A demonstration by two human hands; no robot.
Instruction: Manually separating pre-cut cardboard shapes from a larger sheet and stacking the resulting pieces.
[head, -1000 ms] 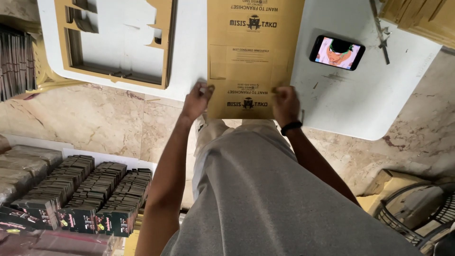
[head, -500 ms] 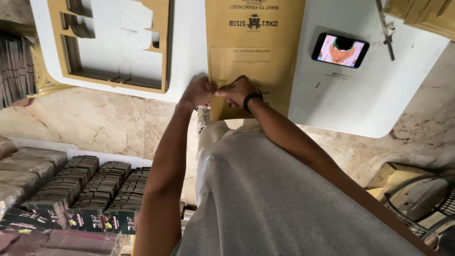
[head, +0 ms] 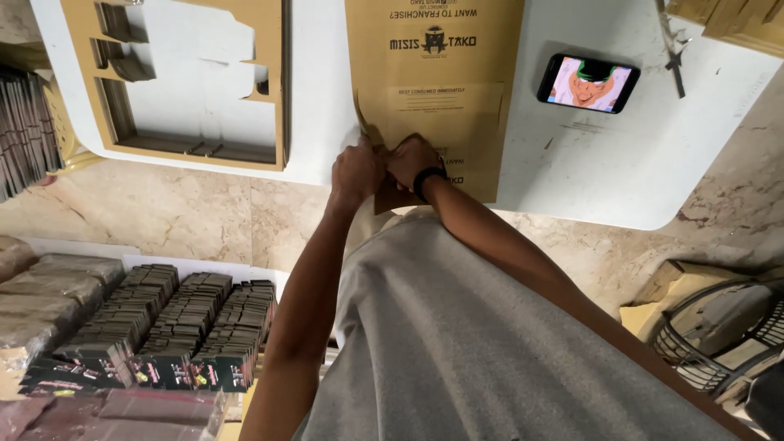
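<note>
A flat brown cardboard sheet [head: 441, 90] with dark print lies on the white table [head: 572, 171], hanging slightly over its near edge. My left hand [head: 355, 171] and my right hand [head: 411, 161] are pressed close together at the sheet's near left corner, both gripping and bending a flap of the cardboard there. A black band is on my right wrist. The flap's lower part is hidden behind my hands.
A brown die-cut cardboard frame [head: 188, 82] lies on the table's left part. A phone [head: 588, 83] with a lit screen rests to the right, near a dark tool [head: 674, 41]. Stacks of dark flat packs [head: 163, 327] sit on the floor at left; a fan cage [head: 719, 327] at right.
My hands were apart on the sheet's near edge; my right hand has moved left to meet the left one, and both now fold the corner flap up.
</note>
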